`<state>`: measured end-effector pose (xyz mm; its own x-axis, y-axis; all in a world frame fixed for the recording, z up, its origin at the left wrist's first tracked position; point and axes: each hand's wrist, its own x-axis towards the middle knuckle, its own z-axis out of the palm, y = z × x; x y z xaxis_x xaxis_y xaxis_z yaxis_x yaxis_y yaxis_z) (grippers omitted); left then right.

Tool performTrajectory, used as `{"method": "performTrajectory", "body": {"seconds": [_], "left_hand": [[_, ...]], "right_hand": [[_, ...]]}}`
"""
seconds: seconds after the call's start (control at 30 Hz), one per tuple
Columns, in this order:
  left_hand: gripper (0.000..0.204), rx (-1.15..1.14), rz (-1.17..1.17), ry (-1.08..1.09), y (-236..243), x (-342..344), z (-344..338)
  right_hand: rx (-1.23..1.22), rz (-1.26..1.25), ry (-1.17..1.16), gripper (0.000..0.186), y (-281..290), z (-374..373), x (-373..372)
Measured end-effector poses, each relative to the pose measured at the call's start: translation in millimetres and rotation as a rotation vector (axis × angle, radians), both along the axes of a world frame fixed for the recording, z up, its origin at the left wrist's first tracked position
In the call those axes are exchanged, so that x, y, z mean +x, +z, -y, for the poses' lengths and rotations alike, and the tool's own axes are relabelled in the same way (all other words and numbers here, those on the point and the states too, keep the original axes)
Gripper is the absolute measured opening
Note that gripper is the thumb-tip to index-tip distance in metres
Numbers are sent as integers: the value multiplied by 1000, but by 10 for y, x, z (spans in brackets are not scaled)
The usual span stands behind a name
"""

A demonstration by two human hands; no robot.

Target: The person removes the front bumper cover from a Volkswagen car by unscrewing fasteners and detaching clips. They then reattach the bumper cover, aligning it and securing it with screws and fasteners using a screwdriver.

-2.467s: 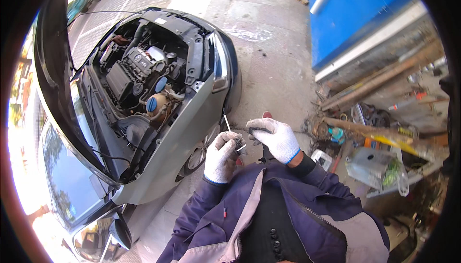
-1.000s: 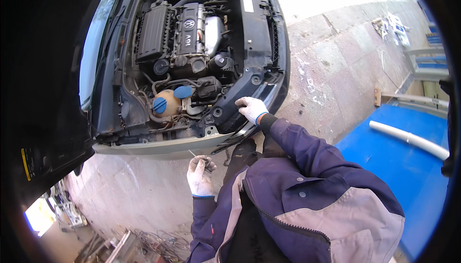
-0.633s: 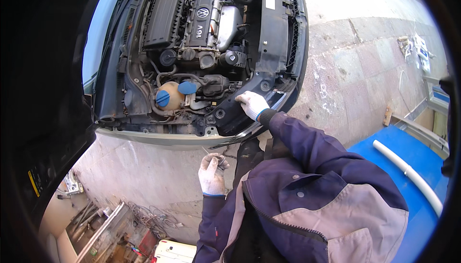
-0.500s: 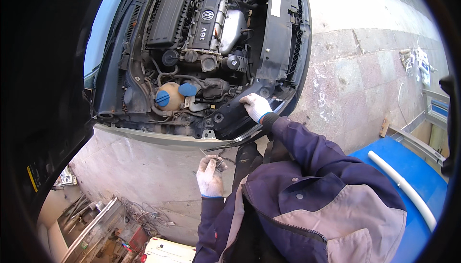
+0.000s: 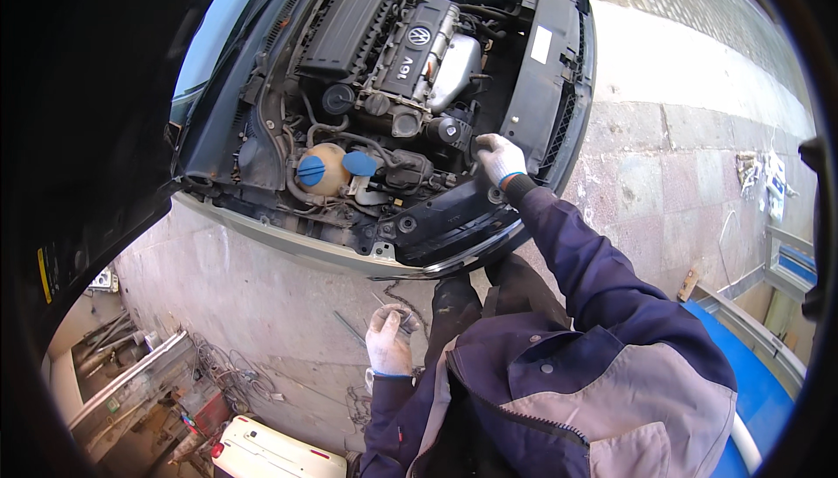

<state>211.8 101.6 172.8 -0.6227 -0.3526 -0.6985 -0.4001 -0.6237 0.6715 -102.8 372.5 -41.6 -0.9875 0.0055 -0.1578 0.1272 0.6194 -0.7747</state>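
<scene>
Well, the fingers of the gloved left hand (image 5: 388, 349) are wrapped around a slim tool (image 5: 378, 299), its thin shaft poking out above the pavement (image 5: 262, 295) beside the car (image 5: 271, 233). The fingers of the gloved right hand (image 5: 503, 162) curl at the front panel (image 5: 529, 76); whether they grip anything, I can't tell. Past them sit the engine cover (image 5: 422, 46), a tan reservoir (image 5: 335, 183) and the raised hood (image 5: 96, 111).

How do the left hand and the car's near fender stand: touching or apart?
Apart. The head view shows a strip of pavement between the left hand and the fender.
</scene>
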Motion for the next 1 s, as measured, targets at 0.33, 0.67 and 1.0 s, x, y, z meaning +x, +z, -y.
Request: {"method": "performTrajectory", "body": {"seconds": [0.33,0.67,1.0], "left_hand": [[18,-69,99,101,-27,488,276],[20,-119,156,90,-138,667,630],[15,-159,91,-25,-86,-20,741]], "right_hand": [[-36,-106,147,29,-198,1508,-709],[165,-174,255,33,-197,1572,-857],[-81,-245,70,34,569,1294,-279]]}}
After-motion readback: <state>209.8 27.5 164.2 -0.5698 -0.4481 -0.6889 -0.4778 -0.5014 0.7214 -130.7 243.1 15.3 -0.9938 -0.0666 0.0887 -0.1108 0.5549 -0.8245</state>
